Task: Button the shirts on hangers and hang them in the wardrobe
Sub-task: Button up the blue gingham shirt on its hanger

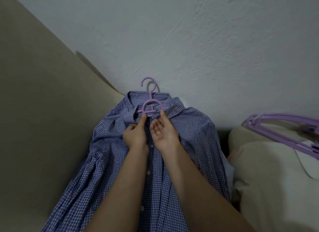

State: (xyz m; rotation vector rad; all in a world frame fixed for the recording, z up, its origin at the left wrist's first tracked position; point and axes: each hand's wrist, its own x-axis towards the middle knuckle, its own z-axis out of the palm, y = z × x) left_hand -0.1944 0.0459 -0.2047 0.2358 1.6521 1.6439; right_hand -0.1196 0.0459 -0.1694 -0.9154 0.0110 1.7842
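A blue-and-white checked shirt (188,136) lies on a purple hanger (149,100), whose hook points up against the white wall. A striped shirt collar (136,96) shows behind it. My left hand (135,135) pinches the left edge of the shirt's front just under the collar. My right hand (163,131) holds the right edge beside it, palm turned toward me. White buttons (148,172) run down the front below my wrists.
A beige panel (43,111) slopes along the left. At the right, several spare purple hangers (283,128) rest on a cream cushion or bedding (276,180). A textured white wall (189,41) fills the top.
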